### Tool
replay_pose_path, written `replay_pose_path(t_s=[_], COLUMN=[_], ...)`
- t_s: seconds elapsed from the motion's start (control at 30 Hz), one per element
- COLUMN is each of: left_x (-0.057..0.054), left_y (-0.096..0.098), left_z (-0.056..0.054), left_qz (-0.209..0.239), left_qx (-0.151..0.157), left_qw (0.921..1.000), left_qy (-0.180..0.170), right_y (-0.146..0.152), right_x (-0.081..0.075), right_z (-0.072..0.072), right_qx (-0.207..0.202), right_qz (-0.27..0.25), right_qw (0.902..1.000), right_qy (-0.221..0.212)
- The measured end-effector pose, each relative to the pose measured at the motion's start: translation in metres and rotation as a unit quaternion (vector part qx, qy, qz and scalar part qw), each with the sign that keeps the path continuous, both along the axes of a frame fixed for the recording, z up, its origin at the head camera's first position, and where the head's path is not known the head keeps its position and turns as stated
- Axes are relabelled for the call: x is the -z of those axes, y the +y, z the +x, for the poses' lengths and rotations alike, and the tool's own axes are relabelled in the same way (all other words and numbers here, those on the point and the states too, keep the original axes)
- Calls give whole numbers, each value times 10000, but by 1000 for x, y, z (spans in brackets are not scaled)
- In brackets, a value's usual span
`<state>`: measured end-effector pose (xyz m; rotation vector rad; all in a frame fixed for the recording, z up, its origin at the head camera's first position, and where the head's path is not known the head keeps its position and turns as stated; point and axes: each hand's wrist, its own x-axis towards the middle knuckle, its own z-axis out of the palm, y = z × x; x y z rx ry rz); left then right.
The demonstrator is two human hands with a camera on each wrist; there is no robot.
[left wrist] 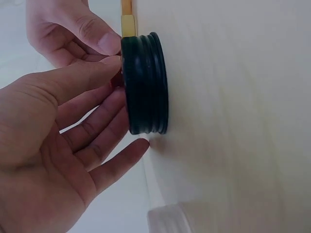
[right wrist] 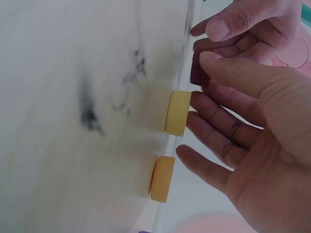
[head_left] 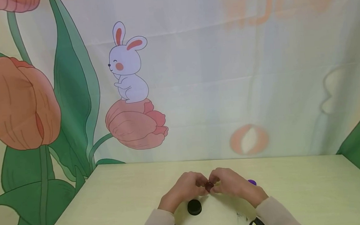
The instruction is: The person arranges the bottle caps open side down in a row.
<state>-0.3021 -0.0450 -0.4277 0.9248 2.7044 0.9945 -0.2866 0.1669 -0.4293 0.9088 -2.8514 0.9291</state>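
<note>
The person's left hand (head_left: 189,186) and right hand (head_left: 230,181) meet fingertip to fingertip, both pinching a small dark red piece (head_left: 209,186) between them over the table (head_left: 111,206). A black ridged lid (head_left: 194,207) sits near the left hand; yellow (right wrist: 178,113) and orange discs (right wrist: 163,179) (plus something purple (head_left: 252,182)) lie near the right.

Only illegible lettering (head_left: 263,6) on backdrop (head_left: 202,76)
</note>
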Motion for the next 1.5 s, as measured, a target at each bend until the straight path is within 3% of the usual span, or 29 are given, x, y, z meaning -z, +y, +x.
replay_pose_path(t_s=[0.47, 0.93, 1.27, 1.5], left_x=[-6, -14, -15, -13], left_y=[-10, -12, -10, -12], left_z=[3, 8, 8, 9], left_qz=[263, 768, 1210, 1223], left_qx=[137, 103, 25, -57], left_qw=[9985, 9957, 9905, 9905], left_qy=[471, 499, 646, 629], right_y=[-2, 4, 6, 7], right_x=[-8, -24, -30, -29], right_z=[4, 16, 17, 15], right_qx=[-120, -10, 127, 194], right_qz=[-145, -1125, -1195, -1211], right_qw=[9994, 9929, 9917, 9914], right_qy=[275, -400, -465, -459])
